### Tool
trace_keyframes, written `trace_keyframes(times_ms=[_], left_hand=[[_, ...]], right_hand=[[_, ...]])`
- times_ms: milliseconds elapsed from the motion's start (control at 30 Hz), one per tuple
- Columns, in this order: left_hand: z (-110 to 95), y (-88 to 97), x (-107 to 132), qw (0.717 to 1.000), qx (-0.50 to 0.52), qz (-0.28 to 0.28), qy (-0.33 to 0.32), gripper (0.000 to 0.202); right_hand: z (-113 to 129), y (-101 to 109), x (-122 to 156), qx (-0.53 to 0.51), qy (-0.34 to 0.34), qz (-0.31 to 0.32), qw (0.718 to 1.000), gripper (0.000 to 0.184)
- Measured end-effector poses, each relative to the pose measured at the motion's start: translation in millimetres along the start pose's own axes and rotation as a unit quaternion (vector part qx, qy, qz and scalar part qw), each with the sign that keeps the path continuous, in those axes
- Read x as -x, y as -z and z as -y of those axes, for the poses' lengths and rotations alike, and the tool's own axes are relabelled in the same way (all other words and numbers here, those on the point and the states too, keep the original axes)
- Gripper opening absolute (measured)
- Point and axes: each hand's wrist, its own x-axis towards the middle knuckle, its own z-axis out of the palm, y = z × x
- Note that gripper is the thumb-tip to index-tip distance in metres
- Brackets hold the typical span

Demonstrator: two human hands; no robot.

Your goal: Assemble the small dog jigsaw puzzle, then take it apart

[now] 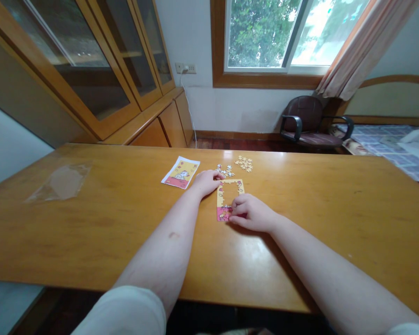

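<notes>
A jigsaw puzzle (219, 203) lies on the table, its yellow and pink border joined round a gap where the wood shows. My left hand (206, 183) rests at its upper left corner, fingers stretched toward loose puzzle pieces (229, 173). Over the lower right of the puzzle is my right hand (254, 212), fingers curled in and thumb low against the pink part. Whatever its fingertips may hold is hidden. Left of my left hand lies a picture card (181, 172) with a white cartoon animal on yellow and pink.
A second group of pale puzzle pieces (245, 163) lies behind the puzzle. On the left of the wooden table (125, 232) is a clear plastic bag (64, 182). Beyond the far edge stand a brown armchair (305, 121) and a glass-door cabinet (139, 102).
</notes>
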Motion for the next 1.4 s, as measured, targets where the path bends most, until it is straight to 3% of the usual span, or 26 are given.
trace_keyframes(times_ms=[1400], left_hand=[[0.7, 0.2, 0.0, 1.0, 0.002, 0.001, 0.001, 0.026]], right_hand=[[4.0, 0.3, -2.5, 0.011, -0.042, 0.024, 0.999, 0.023]])
